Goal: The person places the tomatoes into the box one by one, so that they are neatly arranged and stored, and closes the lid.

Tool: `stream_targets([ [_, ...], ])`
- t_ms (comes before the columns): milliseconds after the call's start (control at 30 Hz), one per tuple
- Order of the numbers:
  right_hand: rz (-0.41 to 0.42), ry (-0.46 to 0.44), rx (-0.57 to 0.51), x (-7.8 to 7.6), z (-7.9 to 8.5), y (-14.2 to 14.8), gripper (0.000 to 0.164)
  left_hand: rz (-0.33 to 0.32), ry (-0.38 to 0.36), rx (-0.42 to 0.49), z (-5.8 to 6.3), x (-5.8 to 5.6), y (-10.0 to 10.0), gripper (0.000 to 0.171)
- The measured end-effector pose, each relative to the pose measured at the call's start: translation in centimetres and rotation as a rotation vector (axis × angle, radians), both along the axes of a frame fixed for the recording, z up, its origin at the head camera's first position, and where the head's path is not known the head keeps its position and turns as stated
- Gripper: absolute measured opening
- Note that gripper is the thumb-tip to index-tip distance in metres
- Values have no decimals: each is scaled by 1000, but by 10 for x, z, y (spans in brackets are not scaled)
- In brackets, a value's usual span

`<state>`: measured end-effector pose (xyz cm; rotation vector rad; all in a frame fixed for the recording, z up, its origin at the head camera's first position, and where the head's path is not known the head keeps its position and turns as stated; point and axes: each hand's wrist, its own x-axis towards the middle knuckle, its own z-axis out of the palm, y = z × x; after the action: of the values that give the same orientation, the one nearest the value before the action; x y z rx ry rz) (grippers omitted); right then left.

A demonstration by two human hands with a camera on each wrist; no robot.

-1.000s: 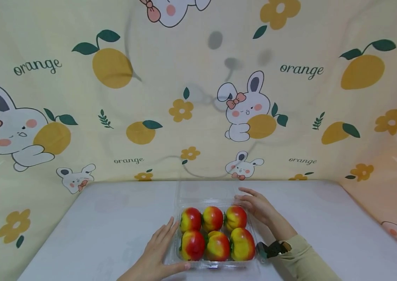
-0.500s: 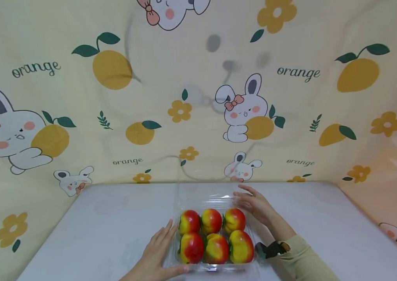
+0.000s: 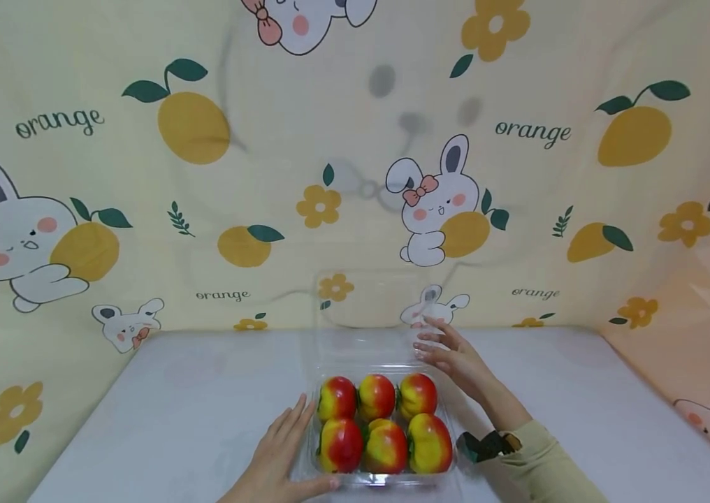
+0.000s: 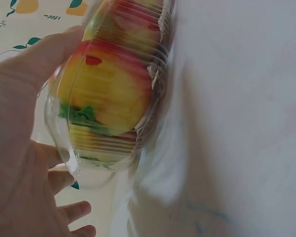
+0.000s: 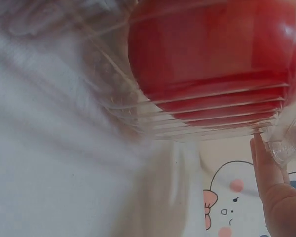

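A clear plastic clamshell box [image 3: 379,480] stands on the white table in the head view. Inside sit several red-and-yellow fruits [image 3: 386,446] in two rows, with green leafy tops. Its clear lid [image 3: 364,346] is tilted up at the far side. My left hand [image 3: 274,454] rests against the box's left side, fingers extended and thumb along the front rim. In the left wrist view its thumb [image 4: 49,54] lies along the box. My right hand [image 3: 465,369] is at the lid's right edge, fingertips touching it, fingers lightly bent and spread.
A white table [image 3: 191,412] lies under the box. Behind it hangs a cream cloth [image 3: 367,175] printed with rabbits and oranges. A dark wrist-worn device [image 3: 487,445] sits by the right sleeve [image 3: 540,461], close to the box's right side.
The lid has swung upward from lying back, its top edge now showing against the cloth. My right hand has risen slightly with it. My left hand stays against the box.
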<state>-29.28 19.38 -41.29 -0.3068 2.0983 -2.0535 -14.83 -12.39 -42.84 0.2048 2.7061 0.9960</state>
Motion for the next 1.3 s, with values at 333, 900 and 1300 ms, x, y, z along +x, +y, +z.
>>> stream_targets([
  [333,54,46,-19,2,6,5,56,21,15,-24,1,0,6,115],
  [900,111,60,-11,12,21,12,55,47,17,-34,3,-1,12,117],
  [1300,106,88,-15,20,26,16,62,27,65,-14,3,2,13,115],
])
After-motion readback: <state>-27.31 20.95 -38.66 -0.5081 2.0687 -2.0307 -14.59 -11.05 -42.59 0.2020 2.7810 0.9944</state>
